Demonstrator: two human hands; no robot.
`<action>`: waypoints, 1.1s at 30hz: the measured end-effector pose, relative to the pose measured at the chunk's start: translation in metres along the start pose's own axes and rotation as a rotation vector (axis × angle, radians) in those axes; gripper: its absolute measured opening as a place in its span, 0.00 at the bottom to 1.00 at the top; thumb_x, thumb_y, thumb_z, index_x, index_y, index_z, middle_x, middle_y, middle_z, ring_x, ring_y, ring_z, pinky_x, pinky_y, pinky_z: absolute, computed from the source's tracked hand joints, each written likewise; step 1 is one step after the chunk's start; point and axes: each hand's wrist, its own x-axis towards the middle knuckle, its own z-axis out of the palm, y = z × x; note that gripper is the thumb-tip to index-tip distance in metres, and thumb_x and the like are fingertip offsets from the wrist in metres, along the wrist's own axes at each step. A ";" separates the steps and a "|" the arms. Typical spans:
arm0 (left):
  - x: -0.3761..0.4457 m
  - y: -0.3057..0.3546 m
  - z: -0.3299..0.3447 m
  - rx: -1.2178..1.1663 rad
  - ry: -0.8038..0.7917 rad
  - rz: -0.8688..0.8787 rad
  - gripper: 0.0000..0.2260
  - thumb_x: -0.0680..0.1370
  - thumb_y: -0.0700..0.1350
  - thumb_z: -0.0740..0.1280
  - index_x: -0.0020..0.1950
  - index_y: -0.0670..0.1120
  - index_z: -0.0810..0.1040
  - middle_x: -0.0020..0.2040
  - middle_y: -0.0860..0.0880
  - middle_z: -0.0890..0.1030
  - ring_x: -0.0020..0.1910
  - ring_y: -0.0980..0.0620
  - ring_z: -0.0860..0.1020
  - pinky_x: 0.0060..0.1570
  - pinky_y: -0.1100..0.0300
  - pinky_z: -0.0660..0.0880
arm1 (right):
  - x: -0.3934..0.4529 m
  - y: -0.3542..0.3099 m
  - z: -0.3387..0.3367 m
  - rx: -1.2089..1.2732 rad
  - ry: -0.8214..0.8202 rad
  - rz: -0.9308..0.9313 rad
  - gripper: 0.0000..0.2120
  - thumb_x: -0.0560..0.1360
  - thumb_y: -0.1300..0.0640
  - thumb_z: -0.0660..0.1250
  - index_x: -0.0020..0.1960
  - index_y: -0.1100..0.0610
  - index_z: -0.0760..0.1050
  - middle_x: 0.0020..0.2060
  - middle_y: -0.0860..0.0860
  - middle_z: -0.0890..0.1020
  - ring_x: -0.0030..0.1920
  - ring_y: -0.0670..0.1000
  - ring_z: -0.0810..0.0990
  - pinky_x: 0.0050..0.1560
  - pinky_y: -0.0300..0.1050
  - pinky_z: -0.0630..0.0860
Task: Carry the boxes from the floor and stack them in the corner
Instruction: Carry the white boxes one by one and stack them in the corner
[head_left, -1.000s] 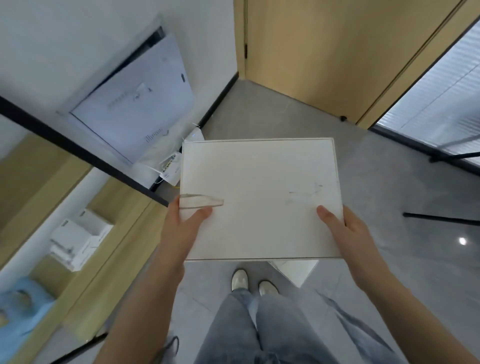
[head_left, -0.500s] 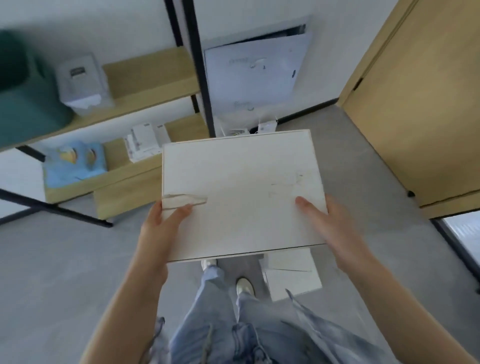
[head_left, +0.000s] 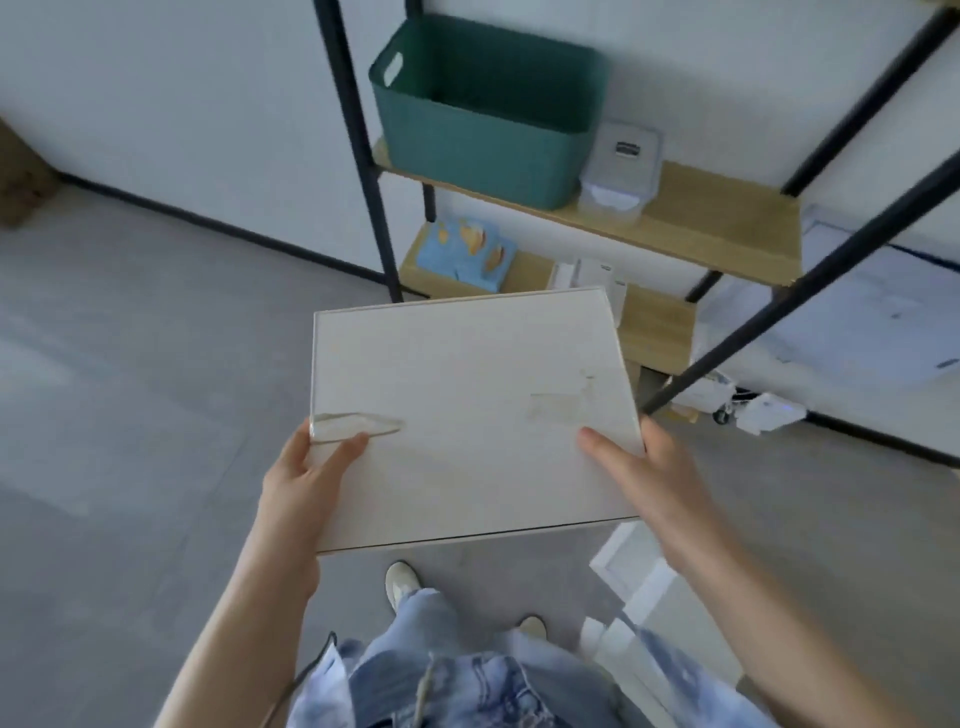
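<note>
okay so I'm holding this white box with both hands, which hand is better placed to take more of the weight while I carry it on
Neither clearly. The left hand and right hand grip opposite near edges of the white box, thumbs on top. The left looks wrapped further around its corner, so perhaps slightly the left.

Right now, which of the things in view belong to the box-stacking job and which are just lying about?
Job:
white box, held by left hand and right hand
white boxes on floor

Lying about:
green bin
clear container
blue box
shelf
</note>
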 end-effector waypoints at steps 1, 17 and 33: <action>0.009 0.005 -0.021 -0.029 0.043 -0.006 0.14 0.74 0.49 0.73 0.59 0.57 0.79 0.53 0.51 0.83 0.51 0.48 0.81 0.45 0.56 0.75 | 0.006 -0.015 0.024 -0.014 -0.033 -0.018 0.21 0.66 0.38 0.71 0.50 0.51 0.79 0.46 0.44 0.84 0.50 0.48 0.82 0.55 0.51 0.77; 0.198 0.094 -0.233 -0.324 0.506 -0.095 0.12 0.75 0.46 0.72 0.58 0.56 0.80 0.46 0.58 0.83 0.42 0.60 0.79 0.38 0.63 0.71 | 0.122 -0.240 0.343 -0.158 -0.464 -0.185 0.22 0.61 0.39 0.72 0.48 0.51 0.80 0.43 0.45 0.86 0.46 0.50 0.85 0.52 0.57 0.80; 0.467 0.277 -0.380 -0.485 0.729 -0.176 0.12 0.74 0.45 0.71 0.58 0.53 0.81 0.52 0.53 0.84 0.51 0.52 0.81 0.44 0.58 0.75 | 0.289 -0.524 0.626 -0.209 -0.721 -0.314 0.09 0.72 0.54 0.72 0.52 0.53 0.81 0.46 0.45 0.86 0.47 0.48 0.85 0.51 0.49 0.81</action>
